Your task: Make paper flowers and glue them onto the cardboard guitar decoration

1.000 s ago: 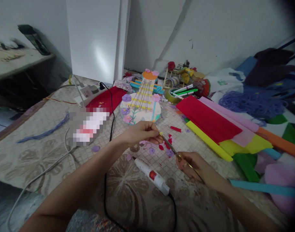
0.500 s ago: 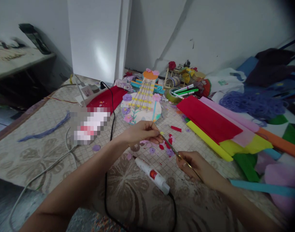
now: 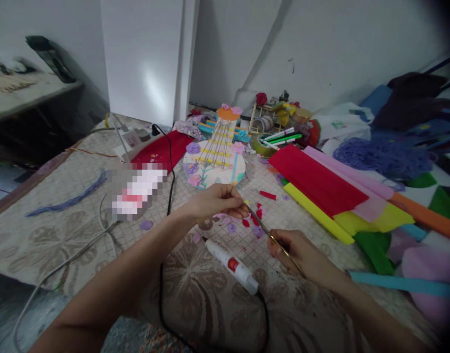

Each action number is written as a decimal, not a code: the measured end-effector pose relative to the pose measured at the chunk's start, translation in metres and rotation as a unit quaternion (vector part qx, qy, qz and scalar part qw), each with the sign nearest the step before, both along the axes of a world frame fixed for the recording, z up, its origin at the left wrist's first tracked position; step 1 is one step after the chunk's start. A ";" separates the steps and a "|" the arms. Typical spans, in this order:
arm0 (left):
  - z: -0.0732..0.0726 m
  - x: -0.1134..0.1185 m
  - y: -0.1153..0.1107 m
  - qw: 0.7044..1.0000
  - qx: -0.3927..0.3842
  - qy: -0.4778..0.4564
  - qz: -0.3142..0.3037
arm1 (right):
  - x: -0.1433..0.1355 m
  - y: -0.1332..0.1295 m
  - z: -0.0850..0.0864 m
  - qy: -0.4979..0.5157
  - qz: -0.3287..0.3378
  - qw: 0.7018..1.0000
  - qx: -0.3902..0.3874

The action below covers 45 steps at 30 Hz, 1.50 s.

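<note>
My left hand (image 3: pixel 225 202) is closed in a pinch on a small yellow scrap (image 3: pixel 246 202), mostly hidden by the fingertips. Slim scissors (image 3: pixel 261 225), with silver blades and gold-coloured handles, point up-left from my right hand (image 3: pixel 293 252), whose fingers are wrapped round them. Their tip meets the yellow scrap. Below both hands lies a white corded pen-shaped tool (image 3: pixel 230 264) with a dark tip and a red patch. Red and lilac petal-like scraps (image 3: pixel 259 231) are scattered under the scissors. Behind my left hand rests a white guitar-shaped craft piece (image 3: pixel 217 157) with flowers and wire strings.
On the right are red felt-like sheets (image 3: pixel 320 179), a yellow sheet (image 3: pixel 316 213) and a tangle of purple yarn (image 3: pixel 379 157). Pens (image 3: pixel 283 137) lie by a tape roll (image 3: pixel 261 145). A black cord (image 3: pixel 171 189) crosses the patterned tablecloth (image 3: pixel 77 245); a blurred-out patch covers something to the left.
The yellow scrap at the scissor tip looks rounder than the spiky shape before. Both hands keep almost the same place, and the whole view has shifted slightly.
</note>
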<state>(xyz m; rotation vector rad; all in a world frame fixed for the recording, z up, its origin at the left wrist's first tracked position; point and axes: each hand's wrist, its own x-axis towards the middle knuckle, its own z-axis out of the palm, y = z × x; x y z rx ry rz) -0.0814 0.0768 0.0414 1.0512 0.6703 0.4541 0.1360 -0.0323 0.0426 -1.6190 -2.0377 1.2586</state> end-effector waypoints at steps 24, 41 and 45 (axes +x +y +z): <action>0.006 0.008 0.013 0.862 0.439 0.252 -0.016 | 0.065 -0.061 -0.021 -0.244 0.054 0.956 0.152; -0.003 0.022 0.017 0.711 0.567 0.404 -0.097 | 0.000 0.085 -0.031 -0.271 0.209 0.859 0.381; -0.009 0.028 0.014 0.691 0.583 0.408 -0.126 | 0.002 0.091 -0.041 -0.245 0.203 0.868 0.381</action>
